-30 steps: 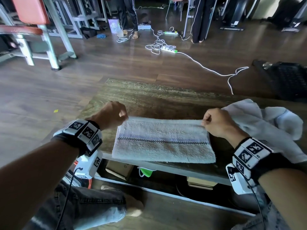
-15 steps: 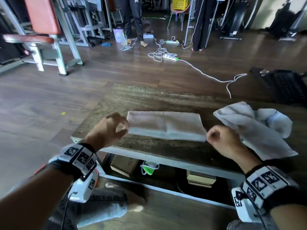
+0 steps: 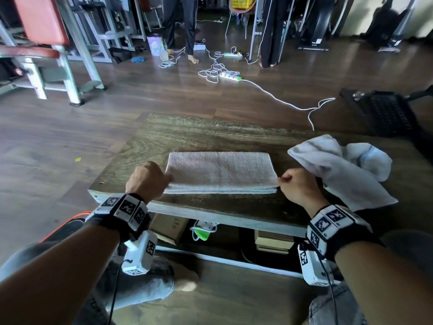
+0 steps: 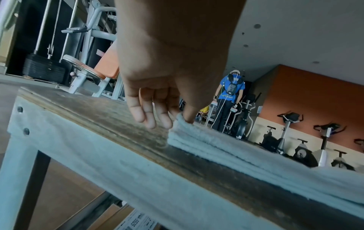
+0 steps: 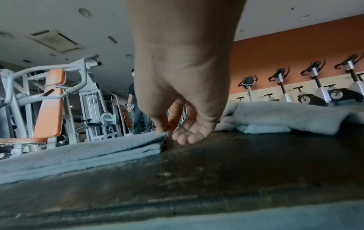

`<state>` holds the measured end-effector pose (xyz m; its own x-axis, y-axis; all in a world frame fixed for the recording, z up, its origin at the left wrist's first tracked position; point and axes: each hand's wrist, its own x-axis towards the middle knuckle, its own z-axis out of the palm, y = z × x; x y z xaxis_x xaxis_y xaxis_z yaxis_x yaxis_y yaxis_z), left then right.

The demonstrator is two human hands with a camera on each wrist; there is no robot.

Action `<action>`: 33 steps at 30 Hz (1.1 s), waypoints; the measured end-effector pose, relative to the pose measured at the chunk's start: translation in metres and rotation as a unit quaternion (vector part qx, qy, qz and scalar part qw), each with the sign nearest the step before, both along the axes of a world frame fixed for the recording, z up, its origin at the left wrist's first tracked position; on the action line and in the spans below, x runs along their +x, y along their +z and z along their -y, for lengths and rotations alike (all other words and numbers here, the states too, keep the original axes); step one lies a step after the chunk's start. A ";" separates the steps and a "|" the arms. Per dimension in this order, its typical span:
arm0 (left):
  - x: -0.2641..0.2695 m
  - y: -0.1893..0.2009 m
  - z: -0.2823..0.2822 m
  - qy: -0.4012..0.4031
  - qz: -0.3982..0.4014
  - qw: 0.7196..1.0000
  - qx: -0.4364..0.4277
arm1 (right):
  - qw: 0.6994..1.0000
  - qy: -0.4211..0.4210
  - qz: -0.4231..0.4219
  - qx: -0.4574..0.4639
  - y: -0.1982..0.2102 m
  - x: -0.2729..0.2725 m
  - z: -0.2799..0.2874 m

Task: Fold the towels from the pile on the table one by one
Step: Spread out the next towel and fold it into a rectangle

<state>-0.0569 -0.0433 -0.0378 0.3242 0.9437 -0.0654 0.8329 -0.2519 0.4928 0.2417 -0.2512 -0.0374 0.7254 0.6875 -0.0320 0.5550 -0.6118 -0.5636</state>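
A pale folded towel [image 3: 220, 172] lies flat in several layers near the front of the wooden table [image 3: 187, 134]. My left hand [image 3: 167, 178] pinches its near left corner between thumb and forefinger, as the left wrist view shows at the towel [image 4: 226, 144] edge under my left hand [image 4: 180, 119]. On the other side my right hand [image 3: 280, 181] pinches the near right corner; in the right wrist view thumb and forefinger of that hand [image 5: 165, 130] close on the top layer of the towel [image 5: 98, 149]. A crumpled pile of white towels [image 3: 339, 167] sits at the table's right.
Cardboard boxes [image 3: 168, 227] and a green object [image 3: 202, 233] sit under the table. A white power strip and cable [image 3: 230, 76] trail over the floor beyond. A weight bench [image 3: 46, 43] stands far left and a person's legs [image 3: 180, 26] are at the back.
Both hands brought the towel's far edge over toward me onto the near edge. The striped face is now covered, the towel is narrower, and my hands sit at its near corners.
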 end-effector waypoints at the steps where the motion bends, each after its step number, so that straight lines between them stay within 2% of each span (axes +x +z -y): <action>1: 0.000 0.003 -0.002 0.006 0.023 1.000 0.007 | 1.000 -0.003 0.003 0.010 0.004 0.001 -0.002; 4: -0.004 0.013 -0.003 0.026 0.043 0.999 0.021 | 1.000 -0.002 0.014 0.011 0.014 0.003 -0.005; 7: -0.010 0.010 -0.003 0.041 0.025 0.999 0.018 | 0.998 0.032 0.012 -0.053 0.014 0.002 -0.002; 10: -0.015 0.000 0.003 0.023 -0.015 1.000 -0.011 | 0.993 0.041 0.018 -0.111 0.005 0.002 0.004; 13: -0.015 -0.005 0.010 0.008 -0.023 0.999 0.023 | 0.996 0.022 0.048 -0.075 -0.003 -0.002 0.004; 14: -0.013 -0.006 0.013 -0.006 -0.014 0.998 0.063 | 0.997 0.026 0.072 -0.028 -0.005 -0.005 0.004; 16: -0.009 -0.010 0.016 -0.088 0.002 0.988 0.130 | 0.986 0.096 0.122 0.065 -0.010 -0.010 0.002; 18: -0.004 -0.017 0.022 -0.205 -0.016 0.968 0.145 | 0.967 0.200 0.143 0.063 -0.017 -0.016 0.000; 20: -0.003 -0.022 0.029 -0.255 -0.026 0.958 0.131 | 0.959 0.238 0.154 0.022 -0.021 -0.026 0.001; 25: 0.001 -0.009 0.045 -0.248 -0.053 0.956 0.148 | 0.955 0.182 0.230 -0.052 -0.004 -0.045 -0.002; 28: 0.015 0.002 0.048 -0.234 -0.021 0.961 0.148 | 0.945 0.163 0.284 -0.013 0.007 -0.059 -0.016; 31: 0.049 -0.003 0.045 -0.250 0.037 0.952 0.174 | 0.946 0.224 0.230 0.047 0.000 -0.077 -0.046; 33: 0.072 -0.016 0.048 -0.270 0.019 0.951 0.146 | 0.948 0.275 0.162 0.016 -0.018 -0.089 -0.064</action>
